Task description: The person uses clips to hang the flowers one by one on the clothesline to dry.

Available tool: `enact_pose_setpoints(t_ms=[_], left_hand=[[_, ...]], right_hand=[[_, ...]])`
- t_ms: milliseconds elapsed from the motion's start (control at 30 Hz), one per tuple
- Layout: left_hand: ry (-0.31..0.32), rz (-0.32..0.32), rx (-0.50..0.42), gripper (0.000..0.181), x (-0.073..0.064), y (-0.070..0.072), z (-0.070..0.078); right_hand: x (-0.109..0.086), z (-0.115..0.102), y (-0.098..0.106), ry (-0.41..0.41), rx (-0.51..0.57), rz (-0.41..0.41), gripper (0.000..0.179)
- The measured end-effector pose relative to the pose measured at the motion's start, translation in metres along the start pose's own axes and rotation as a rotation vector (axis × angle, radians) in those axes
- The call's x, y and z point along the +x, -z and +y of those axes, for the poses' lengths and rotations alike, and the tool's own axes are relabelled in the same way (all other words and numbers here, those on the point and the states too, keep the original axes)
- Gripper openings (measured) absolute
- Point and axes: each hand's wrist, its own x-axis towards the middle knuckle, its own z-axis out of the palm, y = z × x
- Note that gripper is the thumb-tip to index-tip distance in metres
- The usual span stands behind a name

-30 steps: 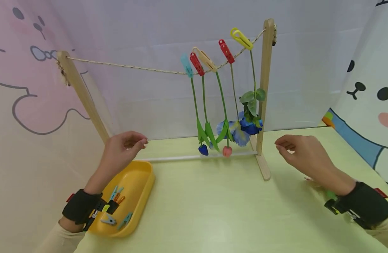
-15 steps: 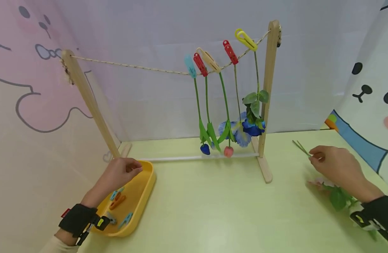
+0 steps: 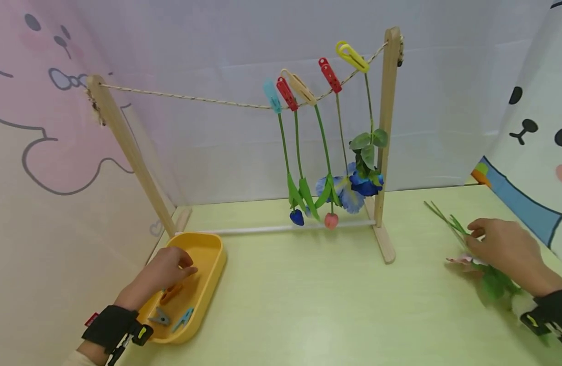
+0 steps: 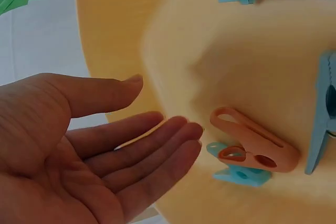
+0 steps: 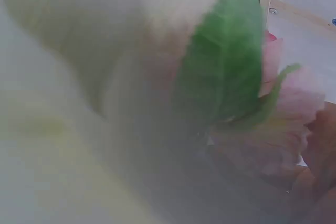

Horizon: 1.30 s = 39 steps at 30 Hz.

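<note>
My left hand point(image 3: 164, 272) is over the yellow tray point(image 3: 216, 269), fingers extended and nothing held. Near its fingertips in the left wrist view lie an orange clothespin point(image 4: 257, 145) and a teal clothespin point(image 4: 244, 176) partly under it. A grey clothespin point(image 3: 160, 317) and another teal clothespin point(image 3: 183, 320) lie nearer the tray's front. On the right, my right hand point(image 3: 507, 249) hovers at artificial flower stems point(image 3: 441, 214), thumb and fingers loosely bent; contact is unclear. Beneath it are a pink flower point(image 3: 464, 262) and green leaves point(image 3: 496, 282). The right wrist view is mostly blocked by blurred petals and a leaf point(image 5: 226, 56).
A wooden frame point(image 3: 386, 127) holds a rope point(image 3: 184, 96) across the back. Clothespins in blue, red, beige and yellow hang several flowers upside down, including a dark blue flower point(image 3: 366, 184) and a pink tulip point(image 3: 331, 220). A white rod point(image 3: 262, 230) joins the frame's feet.
My left hand has lowered into the tray area. My right hand has moved right and down, over the flowers lying on the table. The hanging flowers stay put.
</note>
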Motion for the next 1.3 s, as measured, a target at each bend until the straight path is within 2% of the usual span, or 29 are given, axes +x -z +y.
enact_pose_setpoints(t_ms=[167,267,367,533,767,867,1033,1167,1300], left_hand=[[0.098,-0.028,0.016,0.020,-0.004,0.001,0.001],[0.134,-0.063,0.003,0.037,-0.004,0.001,0.001],[0.121,-0.081,0.015,0.048,-0.004,-0.001,-0.001],[0.121,-0.114,0.023,0.043,-0.005,-0.004,0.001],[0.061,-0.135,0.031,0.041,-0.010,-0.005,0.005],[0.066,-0.139,0.040,0.038,-0.013,-0.004,0.006],[0.094,-0.166,0.055,0.036,-0.017,-0.001,0.007],[0.098,-0.182,0.058,0.027,-0.018,0.000,0.006],[0.097,-0.189,0.057,0.021,-0.019,-0.001,0.005]], right_hand=[[0.000,0.004,-0.004,-0.034,-0.014,-0.040,0.039],[0.000,0.004,-0.005,-0.062,-0.016,-0.056,0.037],[-0.001,0.003,-0.005,-0.074,-0.019,-0.067,0.036],[-0.002,0.000,-0.006,-0.073,-0.025,-0.053,0.035],[-0.002,-0.004,-0.009,0.051,0.013,0.049,0.030],[-0.002,-0.006,-0.008,0.065,0.027,0.060,0.030],[-0.002,-0.010,-0.008,0.074,0.029,-0.014,0.036],[0.000,-0.011,-0.010,0.074,0.022,-0.094,0.040],[0.002,-0.011,-0.011,0.075,0.035,-0.108,0.038]])
